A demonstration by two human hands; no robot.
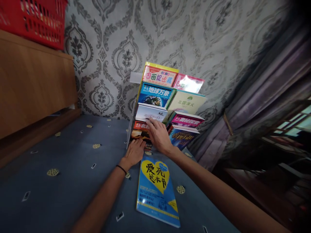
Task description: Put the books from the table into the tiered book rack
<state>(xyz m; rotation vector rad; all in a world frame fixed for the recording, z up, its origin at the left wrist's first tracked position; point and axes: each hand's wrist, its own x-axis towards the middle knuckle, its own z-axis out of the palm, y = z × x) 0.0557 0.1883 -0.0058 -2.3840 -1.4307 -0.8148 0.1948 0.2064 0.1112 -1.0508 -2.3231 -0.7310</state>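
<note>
L hand (134, 151) lies flat at the foot of the tiered book rack (132, 106), fingers loose w/ nothing in its grip, touching the orange-cover book (141, 127) on the lowest tier. R hand (158, 136) is spread open over that book, index tip on the white book (150, 112) above. Blue book w/ yellow heart (156, 189) lies flat on the blue bed cover (68, 174), just below both wrists.

Two hands at a tiered book rack on a blue cloth

Left hand (134, 151) rests flat at the rack (133, 77) foot; right hand (159, 136) presses the bottom-row book (141, 125), fingers toward 12 o'clock. A blue book (156, 191) lies at 6 o'clock of them.
</note>
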